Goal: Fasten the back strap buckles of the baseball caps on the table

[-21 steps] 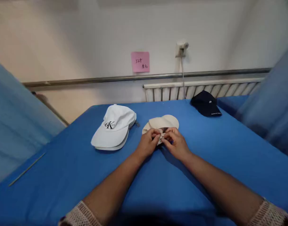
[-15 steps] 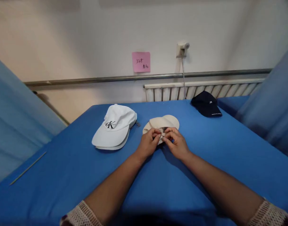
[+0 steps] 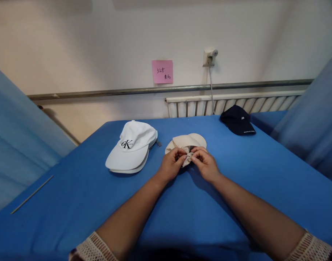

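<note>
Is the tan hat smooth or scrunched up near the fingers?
Scrunched: creased cloth of the tan hat shows between the left hand and right hand.

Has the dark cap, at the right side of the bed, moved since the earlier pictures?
No. Judged against the white radiator behind it, the dark cap shows no visible shift.

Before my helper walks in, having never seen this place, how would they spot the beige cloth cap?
On the wide blue cloth surface, look between the white peaked cap with black lettering and, at back right, the navy peaked cap. The beige cloth cap lies there; unlike both, it has the bare left hand and right hand on it.
</note>
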`<state>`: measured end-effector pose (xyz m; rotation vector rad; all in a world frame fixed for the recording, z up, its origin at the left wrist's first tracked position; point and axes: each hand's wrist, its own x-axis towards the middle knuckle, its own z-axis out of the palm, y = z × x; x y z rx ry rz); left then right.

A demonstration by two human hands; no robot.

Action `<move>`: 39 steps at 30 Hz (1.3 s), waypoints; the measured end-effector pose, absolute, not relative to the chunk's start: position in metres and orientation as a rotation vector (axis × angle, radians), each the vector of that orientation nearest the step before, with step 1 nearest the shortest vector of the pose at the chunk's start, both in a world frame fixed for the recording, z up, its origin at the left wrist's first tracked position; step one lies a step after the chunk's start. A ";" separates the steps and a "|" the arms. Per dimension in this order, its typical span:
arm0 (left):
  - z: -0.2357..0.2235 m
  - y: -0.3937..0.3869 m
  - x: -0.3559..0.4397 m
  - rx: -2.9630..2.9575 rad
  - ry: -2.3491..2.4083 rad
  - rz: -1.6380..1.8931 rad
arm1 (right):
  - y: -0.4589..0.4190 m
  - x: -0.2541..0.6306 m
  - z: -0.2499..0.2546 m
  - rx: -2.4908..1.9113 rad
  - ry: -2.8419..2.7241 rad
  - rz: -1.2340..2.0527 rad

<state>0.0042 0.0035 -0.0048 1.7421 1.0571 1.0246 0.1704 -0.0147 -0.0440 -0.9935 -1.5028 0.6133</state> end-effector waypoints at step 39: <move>0.001 0.001 -0.002 1.923 1.204 1.142 | -0.022 0.186 -0.019 -1.261 -2.018 0.174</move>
